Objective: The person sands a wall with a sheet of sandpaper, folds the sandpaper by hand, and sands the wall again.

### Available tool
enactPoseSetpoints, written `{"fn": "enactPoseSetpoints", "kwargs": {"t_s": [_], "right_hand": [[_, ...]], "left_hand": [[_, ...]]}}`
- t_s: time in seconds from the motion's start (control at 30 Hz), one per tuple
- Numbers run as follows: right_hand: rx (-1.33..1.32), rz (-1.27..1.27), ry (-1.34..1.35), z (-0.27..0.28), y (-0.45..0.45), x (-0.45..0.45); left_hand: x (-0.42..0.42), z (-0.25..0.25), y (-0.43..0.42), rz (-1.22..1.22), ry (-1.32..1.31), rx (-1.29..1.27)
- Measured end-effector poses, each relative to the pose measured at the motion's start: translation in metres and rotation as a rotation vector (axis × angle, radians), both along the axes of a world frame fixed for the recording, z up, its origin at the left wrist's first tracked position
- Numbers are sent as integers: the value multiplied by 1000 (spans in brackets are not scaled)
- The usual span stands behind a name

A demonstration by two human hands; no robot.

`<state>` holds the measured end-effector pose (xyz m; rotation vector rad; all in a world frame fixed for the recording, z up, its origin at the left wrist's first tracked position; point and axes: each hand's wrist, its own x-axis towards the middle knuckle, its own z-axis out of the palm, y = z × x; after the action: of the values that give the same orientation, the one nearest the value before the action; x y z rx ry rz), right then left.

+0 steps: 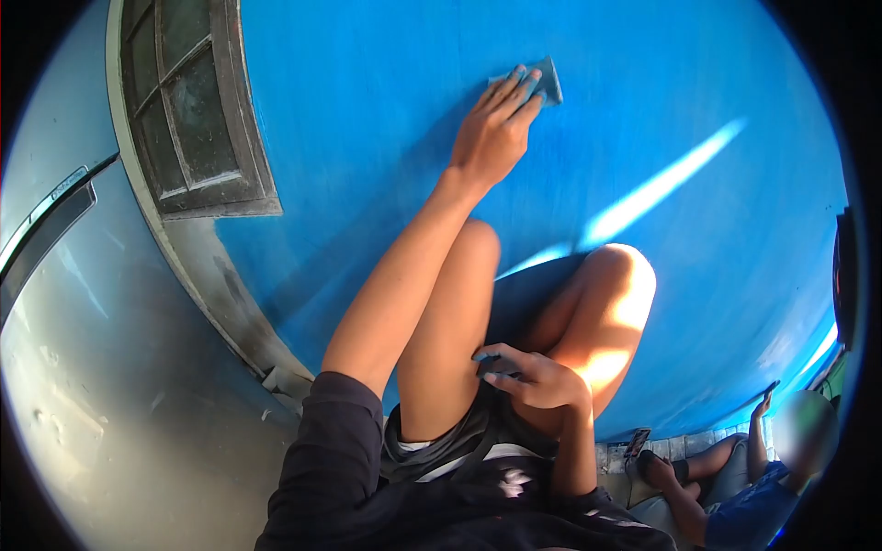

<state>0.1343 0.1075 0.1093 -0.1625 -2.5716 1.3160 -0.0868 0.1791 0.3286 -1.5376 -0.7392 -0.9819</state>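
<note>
My left hand (496, 138) is pressed against a blue wall (367, 73), its fingers closed over a folded grey sheet (551, 83) that lies flat on the surface. Blue-grey dust coats those fingertips. Over my lap, my right hand (537, 378) is bent with its fingers pointing left, beside my bare thigh. A small dark thing (492, 367) shows between its thumb and fingers, too unclear to name. These fingertips are dusty too.
A wooden-framed window (197, 110) is at the upper left, and a large silvery metal surface (119, 340) fills the left side. At the lower right, another person (753, 505) sits by the wall, one hand raised to it. Sunlight streaks the wall.
</note>
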Motion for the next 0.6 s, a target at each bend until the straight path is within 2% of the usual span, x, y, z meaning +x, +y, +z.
{"fn": "enactPoseSetpoints", "kwargs": {"t_s": [0.03, 0.1, 0.23, 0.37, 0.43, 0.5, 0.57, 0.6], "right_hand": [[0, 0, 5, -4, -3, -7], [376, -308, -275, -14, -3, -21], [407, -434, -330, -40, 2, -38], [409, -418, -347, -41, 2, -40], [379, -395, -353, -34, -2, -38], [386, -405, -343, -37, -3, -37], [407, -378, -351, -43, 4, -41], [405, -382, -349, -42, 4, -40]], "left_hand": [[-4, -7, 5, 0, 5, 0], [-10, -17, 12, 89, 48, -16], [-28, -19, -1, 110, 72, -66], [-38, -28, -5, 77, -70, -111], [-35, -34, -8, 207, -215, -46], [-33, -36, -5, 192, -318, -75], [-30, -35, 1, 224, -529, 65], [-29, -36, 1, 295, -554, 53]]}}
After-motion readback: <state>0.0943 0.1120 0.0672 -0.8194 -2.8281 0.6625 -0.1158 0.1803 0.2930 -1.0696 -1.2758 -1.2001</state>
